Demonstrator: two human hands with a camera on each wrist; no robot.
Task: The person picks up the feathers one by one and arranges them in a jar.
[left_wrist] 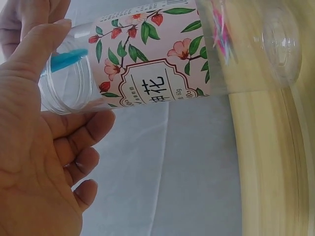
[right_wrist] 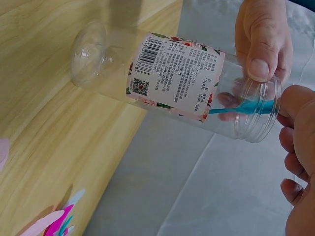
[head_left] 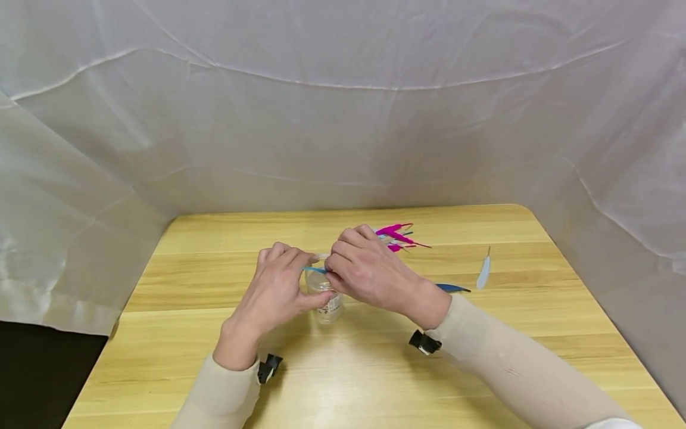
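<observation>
From the head view we noted the left hand point(head_left: 273, 286) wrapped round a clear plastic jar point(head_left: 328, 307) standing on the wooden table point(head_left: 214, 262), thumb on the near side and fingers curled up by the neck. The right hand point(head_left: 364, 268) sat just over the mouth, fingers bunched and pinching a blue feather point(head_left: 315, 270) whose tip poked out toward the left hand. A bunch of pink and teal feathers point(head_left: 399, 236) lay just behind the right hand, a dark blue feather point(head_left: 452, 288) beside the right wrist, and a pale feather point(head_left: 484, 274) further right, well apart from the jar. In the left wrist view the jar point(left_wrist: 147, 64) showed its floral label and open threaded mouth; the left hand point(left_wrist: 39, 162) pressed its thumb along the neck, the other fingers relaxed below the mouth, and the feather point(left_wrist: 66, 59) showed blue just inside the rim. In the right wrist view the jar point(right_wrist: 172, 78) showed barcode and print, its base on the table point(right_wrist: 44, 123); the feather point(right_wrist: 241, 108) crossed the mouth, its end already inside the jar, with the right hand point(right_wrist: 298, 147) at the rim and the left hand point(right_wrist: 263, 44) gripping the neck from above. We judged the step in hand to be feeding this feather into the jar, only partly in. The next move would call for pushing the feather deeper before releasing it, with the left hand keeping the light jar steady.
</observation>
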